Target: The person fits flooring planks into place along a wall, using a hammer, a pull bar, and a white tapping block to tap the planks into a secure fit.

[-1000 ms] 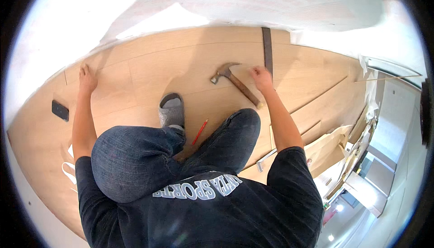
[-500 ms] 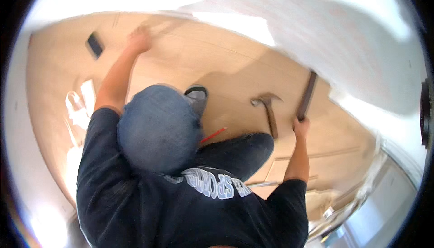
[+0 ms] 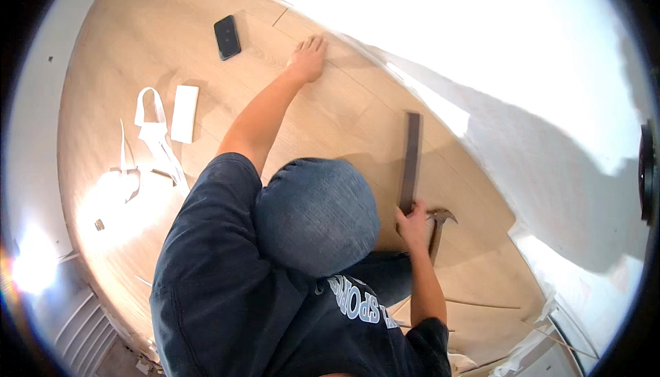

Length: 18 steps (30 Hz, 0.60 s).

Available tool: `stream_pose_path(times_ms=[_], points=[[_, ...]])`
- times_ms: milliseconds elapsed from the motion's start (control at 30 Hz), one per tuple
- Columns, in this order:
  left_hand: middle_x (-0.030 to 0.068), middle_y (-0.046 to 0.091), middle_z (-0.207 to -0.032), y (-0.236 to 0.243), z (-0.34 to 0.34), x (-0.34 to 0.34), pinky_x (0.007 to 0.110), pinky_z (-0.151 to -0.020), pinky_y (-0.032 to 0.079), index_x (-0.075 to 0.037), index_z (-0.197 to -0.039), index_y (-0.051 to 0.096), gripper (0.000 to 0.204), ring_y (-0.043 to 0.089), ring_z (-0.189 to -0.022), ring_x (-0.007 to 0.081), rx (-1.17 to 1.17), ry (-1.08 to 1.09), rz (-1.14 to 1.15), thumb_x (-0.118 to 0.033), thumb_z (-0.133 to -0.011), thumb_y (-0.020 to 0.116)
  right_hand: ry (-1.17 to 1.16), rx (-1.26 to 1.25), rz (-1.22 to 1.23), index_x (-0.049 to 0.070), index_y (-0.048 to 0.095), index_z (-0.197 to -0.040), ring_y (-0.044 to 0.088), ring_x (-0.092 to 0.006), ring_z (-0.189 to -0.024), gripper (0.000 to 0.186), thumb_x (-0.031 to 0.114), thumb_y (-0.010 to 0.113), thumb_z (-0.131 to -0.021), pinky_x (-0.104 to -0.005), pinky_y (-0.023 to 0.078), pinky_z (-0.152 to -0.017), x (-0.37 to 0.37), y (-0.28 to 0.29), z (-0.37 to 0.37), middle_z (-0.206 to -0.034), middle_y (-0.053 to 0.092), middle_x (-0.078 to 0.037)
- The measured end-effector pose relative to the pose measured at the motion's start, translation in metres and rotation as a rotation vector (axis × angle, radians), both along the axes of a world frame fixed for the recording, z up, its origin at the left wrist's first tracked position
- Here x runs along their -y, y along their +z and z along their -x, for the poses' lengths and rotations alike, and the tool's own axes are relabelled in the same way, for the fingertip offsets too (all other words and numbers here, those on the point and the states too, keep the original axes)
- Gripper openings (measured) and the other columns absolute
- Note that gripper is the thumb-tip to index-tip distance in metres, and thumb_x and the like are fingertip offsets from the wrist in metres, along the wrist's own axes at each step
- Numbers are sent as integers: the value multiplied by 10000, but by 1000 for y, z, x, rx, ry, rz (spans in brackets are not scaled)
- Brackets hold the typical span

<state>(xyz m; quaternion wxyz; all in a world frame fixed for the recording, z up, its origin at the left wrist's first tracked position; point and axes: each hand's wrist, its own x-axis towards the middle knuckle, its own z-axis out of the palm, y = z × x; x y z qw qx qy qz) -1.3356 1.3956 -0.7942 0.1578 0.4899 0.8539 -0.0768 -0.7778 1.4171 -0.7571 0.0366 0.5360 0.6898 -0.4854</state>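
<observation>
My left hand [image 3: 308, 59] rests on the light wood floor planks [image 3: 364, 88] near the wall, fingers stretched out, with a black phone [image 3: 227, 36] to its left. My right hand [image 3: 412, 221] grips the lower end of a long, flat dark bar [image 3: 411, 157]. Just right of that hand, a claw hammer [image 3: 438, 217] is partly hidden behind my arm. My raised denim knee [image 3: 316, 215] is between my arms.
A white block [image 3: 184, 112] and tangled white straps [image 3: 150, 122] lie on the left of the floor. White covering [image 3: 529, 67] runs along the right side. Loose thin strips [image 3: 481, 303] lie at the lower right. A bright light glares at the lower left.
My right hand took hold of the dark bar and drew it back beside the hammer. My left hand moved along the floor, and the view has swung round toward the phone and straps.
</observation>
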Motion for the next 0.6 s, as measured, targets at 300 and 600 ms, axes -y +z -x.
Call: stream_pose_path(times_ms=[300, 600], points=[[168, 176, -1704, -21, 50, -2, 448, -1257, 255, -6, -1608, 227, 645, 200, -1569, 303, 14, -36, -29, -159, -1007, 406, -172, -214, 240, -131, 429, -1366, 621, -425, -1149, 692, 228, 755, -873, -459, 494, -979, 68, 20, 336, -1237, 608, -332], [202, 207, -1682, 6, 35, -18, 479, -1251, 261, -32, -1617, 224, 793, 215, -1552, 362, 59, 22, -49, -512, -1036, 471, 387, -163, 78, -110, 383, -1430, 663, -460, -1033, 650, 212, 669, -943, -477, 536, -918, 118, -40, 379, -1057, 695, -292]])
